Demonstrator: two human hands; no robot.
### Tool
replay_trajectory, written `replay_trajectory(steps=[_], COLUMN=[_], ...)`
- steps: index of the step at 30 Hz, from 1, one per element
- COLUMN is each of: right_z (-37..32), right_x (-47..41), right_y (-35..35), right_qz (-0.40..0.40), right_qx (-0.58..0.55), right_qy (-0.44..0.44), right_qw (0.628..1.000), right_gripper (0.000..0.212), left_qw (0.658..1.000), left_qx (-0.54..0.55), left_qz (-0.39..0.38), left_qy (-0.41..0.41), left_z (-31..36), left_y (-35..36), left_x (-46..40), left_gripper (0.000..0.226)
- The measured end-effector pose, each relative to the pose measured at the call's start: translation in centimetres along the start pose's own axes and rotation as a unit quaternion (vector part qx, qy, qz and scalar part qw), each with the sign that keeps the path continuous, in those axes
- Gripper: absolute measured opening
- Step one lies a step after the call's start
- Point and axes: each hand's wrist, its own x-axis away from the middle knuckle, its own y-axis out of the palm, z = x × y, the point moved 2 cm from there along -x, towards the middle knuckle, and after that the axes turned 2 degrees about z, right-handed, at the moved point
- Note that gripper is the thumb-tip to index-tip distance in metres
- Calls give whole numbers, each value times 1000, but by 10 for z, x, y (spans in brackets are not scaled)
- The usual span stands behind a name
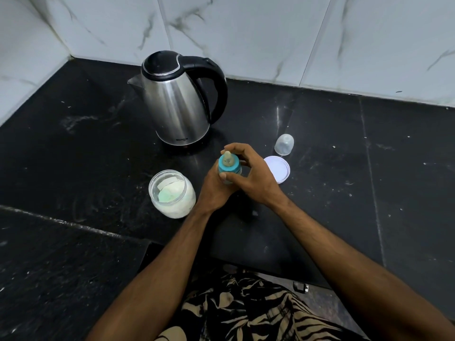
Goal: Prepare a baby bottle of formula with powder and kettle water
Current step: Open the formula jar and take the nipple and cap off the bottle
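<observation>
On black stone counter [73, 148] by marble-tiled wall [246, 33], both hands [256, 178] gripping baby bottle [229, 168]

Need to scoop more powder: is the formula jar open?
Open: the jar has no lid; the white lid lies apart on the counter.

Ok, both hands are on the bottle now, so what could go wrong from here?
1. The powder jar stands open right beside the left hand; a knock could tip or spill it.
2. The blue teat ring may not be fully tight; shaking could leak. The right hand covers its far side, so this cannot be checked.
3. The clear cap and white lid lie loose behind the hands and could get swept away.
</observation>
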Motion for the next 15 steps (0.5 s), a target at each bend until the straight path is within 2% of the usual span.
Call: replay_trajectory(steps=[3, 9, 15], right_z=[-10, -11, 3], right_x=[-9, -20, -10], right_y=[-4, -7, -13], right_qz=[-6, -13, 37], right_qx=[-24, -36, -59], right_qy=[-20, -7, 34], right_qw=[999, 999, 997], right_gripper=[58, 64, 58], left_qw=[1000, 998, 998], left_qx=[-19, -56, 25], left_qz=[6, -14, -8], left_qy=[-9, -38, -60], left_z=[-1, 0, -9], left_y=[6, 5, -5], left_x=[-3, -7, -2], left_gripper=[63, 55, 63])
